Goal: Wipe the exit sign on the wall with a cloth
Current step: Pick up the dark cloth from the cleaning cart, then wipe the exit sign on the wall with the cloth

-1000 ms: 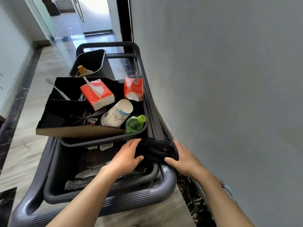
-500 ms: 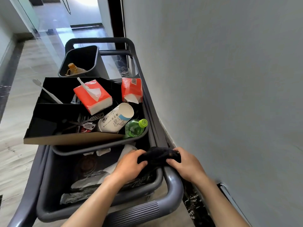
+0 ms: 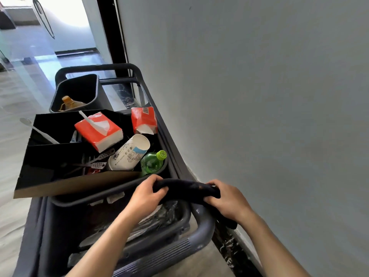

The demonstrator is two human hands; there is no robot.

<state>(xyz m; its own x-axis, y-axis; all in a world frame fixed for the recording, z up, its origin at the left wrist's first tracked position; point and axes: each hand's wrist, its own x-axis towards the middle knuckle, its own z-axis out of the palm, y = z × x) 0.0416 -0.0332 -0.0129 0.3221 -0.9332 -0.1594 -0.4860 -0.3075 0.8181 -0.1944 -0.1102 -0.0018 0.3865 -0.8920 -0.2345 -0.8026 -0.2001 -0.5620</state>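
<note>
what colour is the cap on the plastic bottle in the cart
Bright lime green cap, on a green bottle; seen in the head view.

Both bare forearms come up from the bottom edge and reach forward. The left hand (image 3: 146, 198) is in the middle, with its back turned up and the wrist nearly straight. Its fingers (image 3: 154, 179) are curled over one end of a dark cloth (image 3: 185, 189), and the thumb presses from the side, so the grip is closed. The right hand (image 3: 226, 202) is to the right, close to the wall, also with its back up. Its fingers (image 3: 211, 199) are bent down and closed around the other end of the cloth. The two hands are near each other but not touching.
</note>
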